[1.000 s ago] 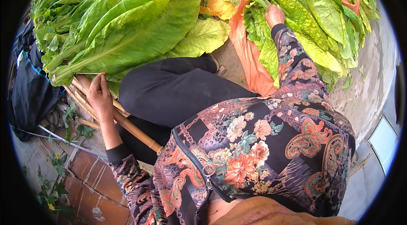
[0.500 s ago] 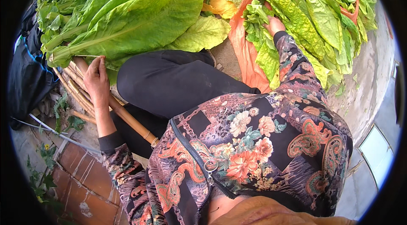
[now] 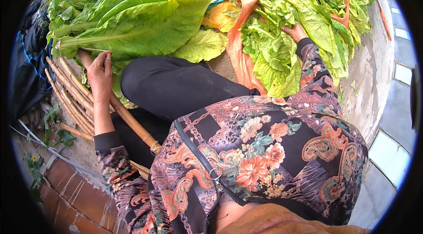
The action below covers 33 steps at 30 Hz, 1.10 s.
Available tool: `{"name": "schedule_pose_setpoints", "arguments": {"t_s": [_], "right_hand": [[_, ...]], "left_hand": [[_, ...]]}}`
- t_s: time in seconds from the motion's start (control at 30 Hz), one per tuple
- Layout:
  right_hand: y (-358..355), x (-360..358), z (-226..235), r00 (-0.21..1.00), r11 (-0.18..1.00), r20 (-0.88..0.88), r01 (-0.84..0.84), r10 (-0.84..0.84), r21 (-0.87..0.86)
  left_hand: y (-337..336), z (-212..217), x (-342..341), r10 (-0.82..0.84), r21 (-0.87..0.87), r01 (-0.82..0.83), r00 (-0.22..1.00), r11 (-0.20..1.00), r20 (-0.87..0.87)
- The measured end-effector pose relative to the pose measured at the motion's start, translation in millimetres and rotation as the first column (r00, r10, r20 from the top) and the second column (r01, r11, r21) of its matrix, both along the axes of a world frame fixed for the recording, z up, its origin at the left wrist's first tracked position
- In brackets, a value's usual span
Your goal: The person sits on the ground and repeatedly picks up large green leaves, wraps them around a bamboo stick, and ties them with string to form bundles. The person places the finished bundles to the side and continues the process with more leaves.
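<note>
Crowding the upper half of the head view: bundle of broad green leaves upper left, loose pile of yellow-green leaves upper right. Between them, a crumpled orange-red cloth strip runs down to the black-trousered leg. A gap of bare ground shows between strip and leg, narrow. More room on the right: pale concrete edge curves down past the right sleeve. Left side tight: a black plastic sheet sits outboard, and thin tan bamboo sticks fan out by the left forearm. A thicker brown bamboo pole slants from under the leaf bundle to the jacket hem, passing behind the left hand.

Left grip: thumb and forefinger together, clamped on a thin pale cord. Cord is taut, runs to the stem end of the leaf bundle.
Right hand: fingers in among the leaves of the loose pile, touching them. Fingertips partly hidden, can't tell if the grip is closed on one.

Vs. a second ago: right hand sits closer to the body, more of its thumb side showing. Left pinch on the cord unchanged. Leaf bundle sits higher in frame, more bamboo visible below it.
</note>
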State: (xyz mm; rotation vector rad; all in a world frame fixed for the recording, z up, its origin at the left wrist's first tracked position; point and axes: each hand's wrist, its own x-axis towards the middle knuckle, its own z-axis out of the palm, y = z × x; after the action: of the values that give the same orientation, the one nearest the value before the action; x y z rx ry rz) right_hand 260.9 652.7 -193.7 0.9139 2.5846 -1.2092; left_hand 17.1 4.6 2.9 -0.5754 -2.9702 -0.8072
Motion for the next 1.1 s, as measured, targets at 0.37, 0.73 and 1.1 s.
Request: {"name": "schedule_pose_setpoints", "arguments": {"t_s": [0.37, 0.73, 1.1], "right_hand": [[-43.4, -56.0, 101.4, 0.987, 0.982, -0.034, 0.154, -0.159, -0.11], [-61.1, -100.3, 80.0, 0.912, 0.887, -0.285, 0.151, -0.295, -0.435], [-351.6, -248.5, 142.0, 0.677, 0.8, -0.67, -0.564, 0.305, -0.206]], "left_hand": [[-2.8, -20.3, -6.8, -0.044, 0.031, 0.048, 0.994, 0.998, -0.102], [6.5, -19.7, -7.0, -0.051, 0.033, 0.052, 0.998, 0.998, -0.04], [26.4, -9.3, -7.3, -0.086, 0.522, -0.059, 0.965, 0.851, 0.249]]}}
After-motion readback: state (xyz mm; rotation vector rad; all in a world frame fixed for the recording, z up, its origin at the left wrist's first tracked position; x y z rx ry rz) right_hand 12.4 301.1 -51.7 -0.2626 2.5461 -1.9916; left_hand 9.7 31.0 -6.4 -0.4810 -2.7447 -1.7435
